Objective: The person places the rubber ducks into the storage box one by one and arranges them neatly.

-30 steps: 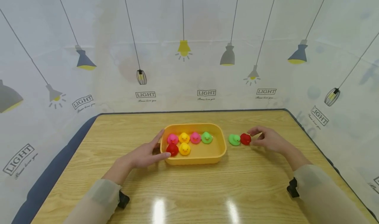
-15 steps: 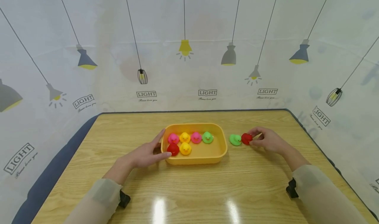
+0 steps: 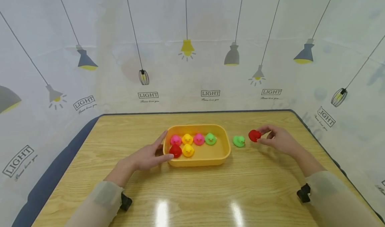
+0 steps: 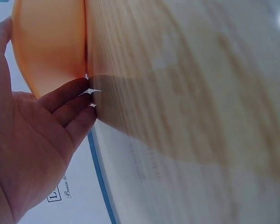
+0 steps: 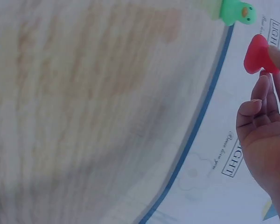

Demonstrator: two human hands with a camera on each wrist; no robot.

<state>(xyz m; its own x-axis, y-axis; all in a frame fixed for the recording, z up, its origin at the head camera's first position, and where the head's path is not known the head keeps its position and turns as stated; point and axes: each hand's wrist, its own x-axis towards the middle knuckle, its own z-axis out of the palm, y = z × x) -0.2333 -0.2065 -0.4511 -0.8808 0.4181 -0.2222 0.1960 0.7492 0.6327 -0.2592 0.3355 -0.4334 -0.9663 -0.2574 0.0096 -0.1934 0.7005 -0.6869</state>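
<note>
My right hand pinches a red rubber duck between thumb and fingertips. In the right wrist view this duck shows apart from the tabletop. A green rubber duck stands on the table just left of it. At the left end of a yellow-orange plastic tray, my left hand holds on, thumb over the rim and index finger along the far corner. The left wrist view shows its other fingers low against the outer wall.
Inside the tray sit pink ducks, yellow ducks, a green duck and a red duck. The wooden table ends at a dark edge, with a lamp-print curtain behind it.
My right hand has lifted the red duck from beside the green one, moving it slightly up and to the right. The left hand and the tray have stayed put.
</note>
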